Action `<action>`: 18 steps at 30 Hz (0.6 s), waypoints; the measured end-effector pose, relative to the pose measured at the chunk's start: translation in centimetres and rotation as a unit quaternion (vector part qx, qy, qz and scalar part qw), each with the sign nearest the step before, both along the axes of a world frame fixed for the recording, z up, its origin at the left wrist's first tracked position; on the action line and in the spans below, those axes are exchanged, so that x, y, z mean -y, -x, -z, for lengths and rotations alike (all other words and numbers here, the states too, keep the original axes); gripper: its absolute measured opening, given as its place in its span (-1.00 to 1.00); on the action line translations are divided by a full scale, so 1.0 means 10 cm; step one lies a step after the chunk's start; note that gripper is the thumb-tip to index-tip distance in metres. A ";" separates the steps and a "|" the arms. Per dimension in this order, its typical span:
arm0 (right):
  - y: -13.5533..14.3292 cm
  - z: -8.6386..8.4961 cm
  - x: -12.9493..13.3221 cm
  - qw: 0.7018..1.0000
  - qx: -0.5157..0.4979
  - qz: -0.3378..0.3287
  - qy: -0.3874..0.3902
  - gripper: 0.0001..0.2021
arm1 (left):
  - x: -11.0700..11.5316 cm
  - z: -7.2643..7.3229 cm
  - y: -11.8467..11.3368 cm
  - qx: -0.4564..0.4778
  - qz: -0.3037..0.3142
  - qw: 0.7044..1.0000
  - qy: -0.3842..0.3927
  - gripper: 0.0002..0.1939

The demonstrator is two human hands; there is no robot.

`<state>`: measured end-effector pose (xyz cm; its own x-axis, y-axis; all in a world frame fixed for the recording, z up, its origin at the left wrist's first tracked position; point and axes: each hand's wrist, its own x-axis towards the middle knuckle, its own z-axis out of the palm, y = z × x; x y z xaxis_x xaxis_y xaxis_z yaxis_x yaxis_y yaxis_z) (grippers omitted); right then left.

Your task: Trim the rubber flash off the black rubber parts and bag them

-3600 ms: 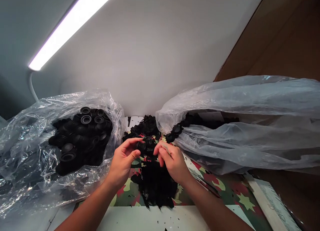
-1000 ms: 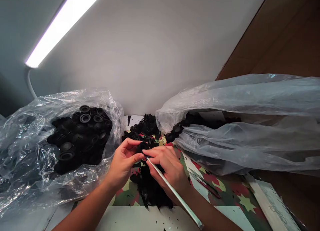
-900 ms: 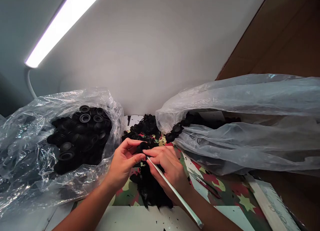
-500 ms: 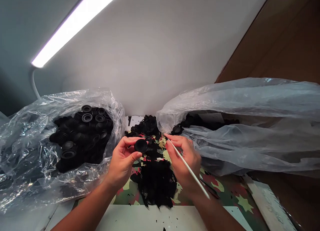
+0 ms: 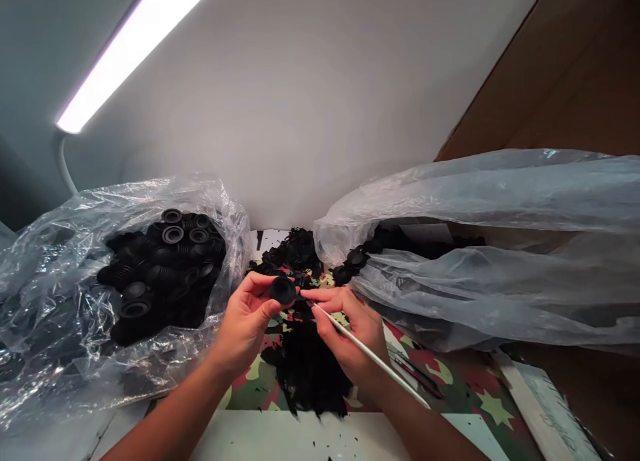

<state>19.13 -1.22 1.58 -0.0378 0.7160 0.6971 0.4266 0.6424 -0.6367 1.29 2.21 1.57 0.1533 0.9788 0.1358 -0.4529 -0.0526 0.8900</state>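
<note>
Near the centre, my left hand (image 5: 249, 321) pinches a round black rubber part (image 5: 283, 290) between thumb and fingers, its hollow face toward the camera. Just right of it, my right hand (image 5: 350, 324) grips a thin white stick (image 5: 373, 354), with its upper end close to the part. Whether the stick touches the part is too small to tell. Below both hands lies a heap of black scraps (image 5: 313, 371) on a camouflage-patterned mat (image 5: 495, 408).
An open clear bag (image 5: 65, 268) of black ribbed parts (image 5: 160, 261) is at the left. Another clear bag (image 5: 500, 188) lies at the right, before a cardboard box (image 5: 560, 81). Tweezers-like tools (image 5: 417, 374) rest on the mat. A lamp (image 5: 135, 48) hangs upper left.
My right hand has moved left and slightly down with the stick, closer to the black part. My left hand still holds the part, now turned slightly more toward the camera.
</note>
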 end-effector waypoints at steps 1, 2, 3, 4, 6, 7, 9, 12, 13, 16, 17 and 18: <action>0.01 0.00 0.01 1.000 0.000 -0.010 -0.017 -0.86 | 0.00 0.01 0.00 -0.003 -0.001 1.000 0.002 -0.65; 0.02 -0.01 0.02 0.999 0.002 -0.021 -0.034 -0.86 | 0.00 0.02 0.00 -0.007 -0.003 1.000 0.002 -0.65; 0.03 -0.01 0.02 0.998 0.007 -0.032 -0.049 -0.86 | 0.00 0.03 0.00 -0.011 -0.004 1.000 0.000 -0.65; 0.04 -0.02 0.02 0.997 0.011 -0.039 -0.060 -0.86 | 0.00 0.04 0.00 -0.015 -0.005 1.000 -0.002 -0.65; 0.05 -0.02 0.02 0.996 0.016 -0.047 -0.077 -0.86 | 0.01 0.05 0.00 -0.023 -0.003 1.000 -0.008 -0.65; 0.05 -0.02 0.02 0.995 0.017 -0.048 -0.083 -0.86 | 0.01 0.05 0.00 -0.029 -0.002 1.000 -0.010 -0.65; 0.05 -0.02 0.01 0.995 0.018 -0.050 -0.088 -0.86 | 0.01 0.05 0.00 -0.038 0.003 0.999 -0.011 -0.65; 0.04 -0.03 0.00 0.994 0.028 -0.051 -0.089 -0.85 | 0.01 0.05 0.01 -0.049 0.012 0.999 -0.009 -0.66; 0.04 -0.03 0.00 0.994 0.032 -0.051 -0.089 -0.85 | 0.01 0.05 0.01 -0.052 0.014 0.998 -0.008 -0.66; 0.03 -0.02 0.00 0.994 0.045 -0.051 -0.090 -0.85 | 0.01 0.06 0.02 -0.058 0.014 0.998 -0.010 -0.67; 0.02 -0.02 0.00 0.993 0.049 -0.051 -0.091 -0.85 | 0.02 0.06 0.02 -0.058 0.014 0.998 -0.010 -0.67; 0.02 -0.02 0.00 0.993 0.053 -0.052 -0.093 -0.85 | 0.02 0.06 0.03 -0.059 0.015 0.998 -0.010 -0.67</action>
